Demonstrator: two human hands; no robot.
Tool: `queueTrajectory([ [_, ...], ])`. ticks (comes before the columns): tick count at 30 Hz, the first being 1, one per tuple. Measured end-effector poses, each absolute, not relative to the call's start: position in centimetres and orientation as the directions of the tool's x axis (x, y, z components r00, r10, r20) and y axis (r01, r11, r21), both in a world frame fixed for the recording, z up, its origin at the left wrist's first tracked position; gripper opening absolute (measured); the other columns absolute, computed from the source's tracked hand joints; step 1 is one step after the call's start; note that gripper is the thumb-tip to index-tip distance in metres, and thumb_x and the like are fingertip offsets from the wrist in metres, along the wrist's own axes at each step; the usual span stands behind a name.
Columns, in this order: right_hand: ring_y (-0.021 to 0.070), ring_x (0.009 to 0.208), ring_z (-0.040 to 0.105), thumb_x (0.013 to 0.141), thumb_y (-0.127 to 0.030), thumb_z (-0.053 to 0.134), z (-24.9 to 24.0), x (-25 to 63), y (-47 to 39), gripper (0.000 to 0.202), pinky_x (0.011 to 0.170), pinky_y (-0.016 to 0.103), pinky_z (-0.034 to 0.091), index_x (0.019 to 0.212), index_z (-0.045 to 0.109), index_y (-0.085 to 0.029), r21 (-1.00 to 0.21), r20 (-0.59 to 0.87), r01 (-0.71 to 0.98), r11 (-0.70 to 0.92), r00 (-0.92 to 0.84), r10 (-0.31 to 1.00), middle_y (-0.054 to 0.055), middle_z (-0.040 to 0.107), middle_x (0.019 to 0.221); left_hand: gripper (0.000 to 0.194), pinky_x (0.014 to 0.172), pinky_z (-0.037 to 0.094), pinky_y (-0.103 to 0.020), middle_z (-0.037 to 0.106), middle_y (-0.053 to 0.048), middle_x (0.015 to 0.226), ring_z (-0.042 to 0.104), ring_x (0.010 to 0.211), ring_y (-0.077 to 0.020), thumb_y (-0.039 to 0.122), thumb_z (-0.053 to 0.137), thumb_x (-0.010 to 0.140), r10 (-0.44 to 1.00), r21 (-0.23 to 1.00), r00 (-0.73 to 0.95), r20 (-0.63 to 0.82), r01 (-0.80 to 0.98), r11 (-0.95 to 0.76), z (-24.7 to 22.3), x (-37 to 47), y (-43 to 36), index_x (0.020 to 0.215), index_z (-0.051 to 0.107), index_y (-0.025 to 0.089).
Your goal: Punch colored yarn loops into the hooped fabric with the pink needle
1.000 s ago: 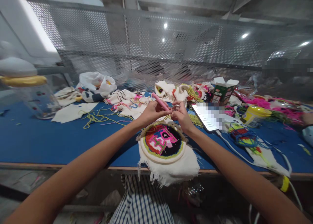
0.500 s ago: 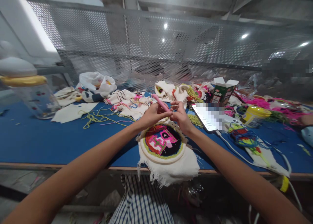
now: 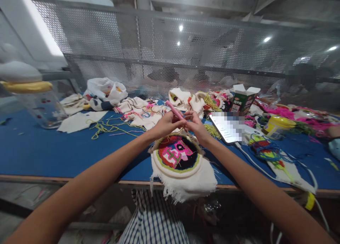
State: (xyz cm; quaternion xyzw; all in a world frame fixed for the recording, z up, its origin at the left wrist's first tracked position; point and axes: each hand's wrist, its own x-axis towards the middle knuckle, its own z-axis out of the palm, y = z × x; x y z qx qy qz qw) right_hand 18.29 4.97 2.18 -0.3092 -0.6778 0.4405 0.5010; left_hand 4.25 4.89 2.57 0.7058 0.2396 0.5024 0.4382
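At frame centre, your left hand (image 3: 166,125) grips the pink punch needle (image 3: 174,110); your right hand (image 3: 196,126) pinches at its tip, just above the embroidery hoop (image 3: 176,156) on the blue counter (image 3: 53,151).

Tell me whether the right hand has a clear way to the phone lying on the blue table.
Probably yes. The right hand is pinched at the tip of the pink tool, just left of the phone. Only bare blue table and a little yarn lie between them, though it would have to let go first.
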Motion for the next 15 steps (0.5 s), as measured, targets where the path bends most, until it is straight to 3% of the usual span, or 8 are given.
queueTrajectory([
  [7, 0.0096, 0.05, 0.041, 0.072, -0.027, 0.053, 1.9, 18.6, 5.3, 0.011, 0.049, 0.024, 0.033, 0.077, 0.053, -0.018, -0.818, 0.471, 0.188, 0.543, -0.324, 0.821, -0.003, 0.048, 0.062, 0.029, 0.056, 0.044, -0.023, 0.061, 0.0, 0.066, 0.057, 0.06, -0.0109, 0.027, 0.068, 0.065, 0.855, 0.872, 0.175, 0.488, -0.058, -0.486, 3.6, 2.6, 5.6, 0.081, 0.047, 0.014],
  [15, 0.012, 0.057, 0.045, 0.075, -0.021, 0.049, 2.2, 18.8, 5.2, 0.009, 0.055, 0.025, 0.034, 0.07, 0.056, -0.017, -0.714, 0.562, 0.3, 0.632, -0.292, 0.774, -0.001, 0.051, 0.061, 0.029, 0.056, 0.043, -0.023, 0.061, 0.0, 0.063, 0.057, 0.062, -0.0125, 0.035, 0.072, 0.059, 0.846, 0.86, 0.178, 0.503, -0.008, -0.51, 3.7, 2.2, 5.5, 0.071, 0.057, 0.013],
])
